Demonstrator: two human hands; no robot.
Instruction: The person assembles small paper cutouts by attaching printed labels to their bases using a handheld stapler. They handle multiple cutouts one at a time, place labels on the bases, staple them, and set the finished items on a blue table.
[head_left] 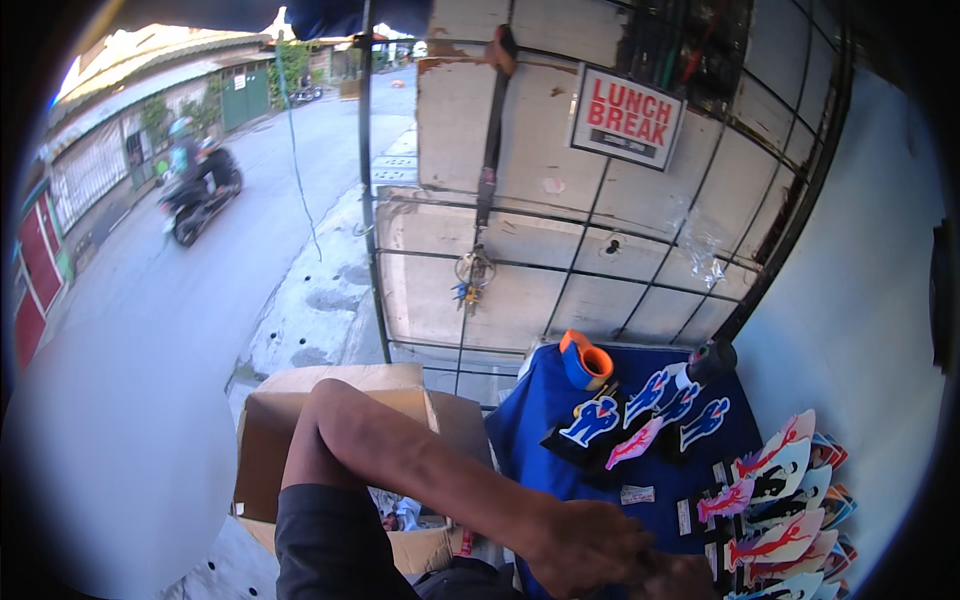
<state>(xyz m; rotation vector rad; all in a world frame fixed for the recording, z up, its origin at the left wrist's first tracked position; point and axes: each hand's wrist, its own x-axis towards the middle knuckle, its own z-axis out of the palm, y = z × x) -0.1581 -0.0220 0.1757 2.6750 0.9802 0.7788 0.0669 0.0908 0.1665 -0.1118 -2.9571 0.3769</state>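
My left forearm reaches across from the lower edge, and my left hand (578, 545) is low over the front of a blue cloth-covered table (535, 410). Its fingers look curled in, but shadow hides what they hold, if anything. Just beside it, at the bottom edge, is my right hand (682, 577), dark and partly cut off, its fingers not distinct. To their right stand several figure cutouts (775, 540) in red, white and black. Farther back are blue figure cutouts (592, 421) on black bases and a pink one (634, 443). A small printed label (637, 494) lies nearer my hands.
An open cardboard box (265, 430) with mixed items inside stands left, partly behind my arm. An orange-and-blue ring-shaped object (586, 362) and a dark cylinder (712, 360) sit at the table's back. Behind rises a metal grille (570, 260) with a sign (628, 117). A motorbike (203, 200) with a rider is on the street.
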